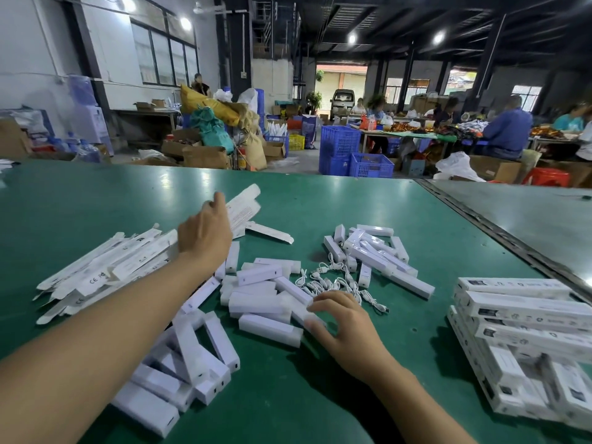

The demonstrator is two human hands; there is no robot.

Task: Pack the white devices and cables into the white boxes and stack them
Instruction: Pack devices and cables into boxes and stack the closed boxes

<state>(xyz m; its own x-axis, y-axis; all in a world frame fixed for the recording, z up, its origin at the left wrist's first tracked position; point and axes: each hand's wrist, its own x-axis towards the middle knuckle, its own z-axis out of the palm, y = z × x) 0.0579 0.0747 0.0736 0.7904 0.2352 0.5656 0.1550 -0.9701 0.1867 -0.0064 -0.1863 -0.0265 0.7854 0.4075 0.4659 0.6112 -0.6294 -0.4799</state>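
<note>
left hand is gripping a flat box at 11 o'clock — right hand, grip open, is touching devices at 6.

A factory packing hall.
A long green-topped work table, stacked blue plastic crates, brown cardboard cartons, seated workers at a cluttered far table, dark exposed steel roof beams and stacked printed white boxes show it.
</note>
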